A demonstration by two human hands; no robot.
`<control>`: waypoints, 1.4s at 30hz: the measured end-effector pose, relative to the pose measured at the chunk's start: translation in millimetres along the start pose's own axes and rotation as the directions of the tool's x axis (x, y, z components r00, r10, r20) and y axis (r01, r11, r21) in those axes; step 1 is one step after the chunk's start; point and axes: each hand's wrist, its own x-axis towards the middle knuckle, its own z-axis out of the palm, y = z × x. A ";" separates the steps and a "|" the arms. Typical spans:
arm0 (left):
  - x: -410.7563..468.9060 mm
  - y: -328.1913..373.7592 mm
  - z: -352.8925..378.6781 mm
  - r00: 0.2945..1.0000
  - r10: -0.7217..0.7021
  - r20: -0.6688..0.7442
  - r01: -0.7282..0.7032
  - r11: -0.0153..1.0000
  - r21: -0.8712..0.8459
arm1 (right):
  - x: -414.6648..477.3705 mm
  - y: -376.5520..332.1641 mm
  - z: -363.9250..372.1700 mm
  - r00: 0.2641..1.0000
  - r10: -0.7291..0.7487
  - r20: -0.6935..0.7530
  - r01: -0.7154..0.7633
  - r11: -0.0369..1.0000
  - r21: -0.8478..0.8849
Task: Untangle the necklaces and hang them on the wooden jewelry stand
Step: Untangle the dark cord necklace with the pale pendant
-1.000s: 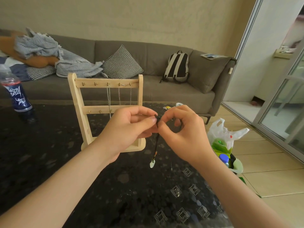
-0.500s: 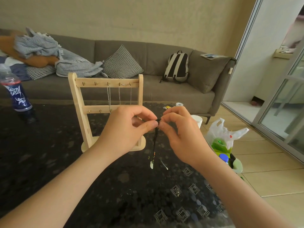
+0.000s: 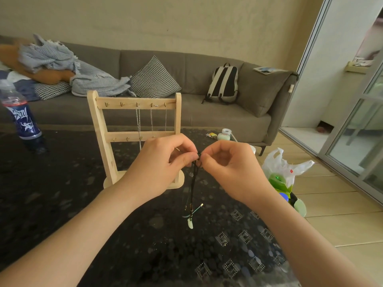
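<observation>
A black cord necklace (image 3: 193, 183) with a pale pendant (image 3: 190, 223) hangs between my hands above the dark table (image 3: 62, 204). My left hand (image 3: 159, 168) and my right hand (image 3: 232, 168) both pinch its top end, fingertips nearly touching. Behind my left hand stands the wooden jewelry stand (image 3: 135, 137), upright, with two rows of small hooks. Three thin silver chains (image 3: 152, 119) hang from the right hooks of its top bar. The lower right of the stand is hidden by my left hand.
A plastic bottle with a blue label (image 3: 21, 117) stands at the table's far left. Small items and a tape roll (image 3: 224, 134) lie near the far right edge. A white plastic bag (image 3: 284, 172) sits on the floor to the right. A grey sofa (image 3: 207, 112) runs behind.
My hands have drawn slightly apart at the cord's top. The cord now hangs lower, and a short end with a gold tip sticks out above the pendant.
</observation>
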 end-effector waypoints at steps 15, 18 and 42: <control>-1.8 3.4 7.9 0.994 -0.112 0.003 0.110 0.969 -0.223 | -2.2 -1.5 -1.9 0.998 0.066 0.009 -0.067 0.980 0.190; -1.6 5.2 9.7 0.986 -0.165 -0.014 0.155 0.953 -0.262 | -2.7 -2.5 -3.1 0.998 0.060 0.007 -0.060 0.975 0.216; -1.8 7.0 14.7 0.985 0.011 -0.171 0.004 0.996 0.088 | -1.8 2.7 -0.7 0.998 -0.051 -0.044 0.054 0.995 0.083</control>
